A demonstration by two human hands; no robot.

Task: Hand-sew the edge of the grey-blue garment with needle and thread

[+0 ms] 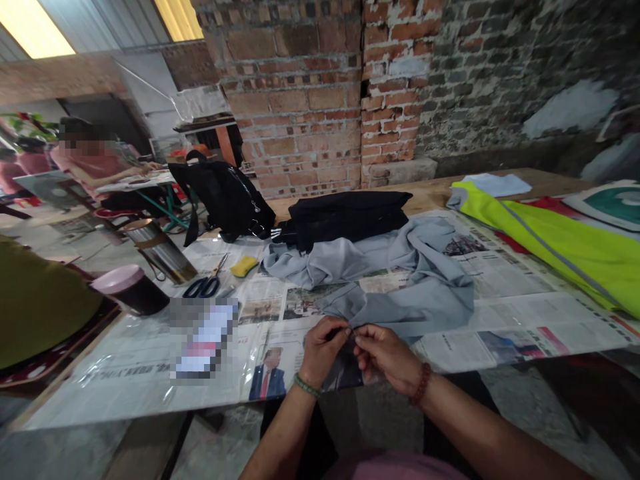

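Observation:
Grey cloth (410, 308), looking like trousers or another long garment, lies bunched and folded back on the table in front of me. Its near corner comes down to my fingertips. My left hand (324, 350) pinches that corner between thumb and forefinger, a green bead bracelet on the wrist. Right beside it, almost touching, my right hand (384, 353) has thumb and forefinger pressed together at the same edge; a red bead bracelet circles that wrist. Whether a small thing such as a needle is between the fingertips is too fine to see.
Newspaper under clear plastic covers the table (145, 380). Leftward are scissors (207, 280), a yellow sponge (244, 267), a lidded cup (133, 290), a steel flask (163, 250) and a blurred phone-like item (207, 340). Behind lie black cloth (345, 217), a backpack (225, 197); right, a yellow garment (555, 243), an iron (610, 205).

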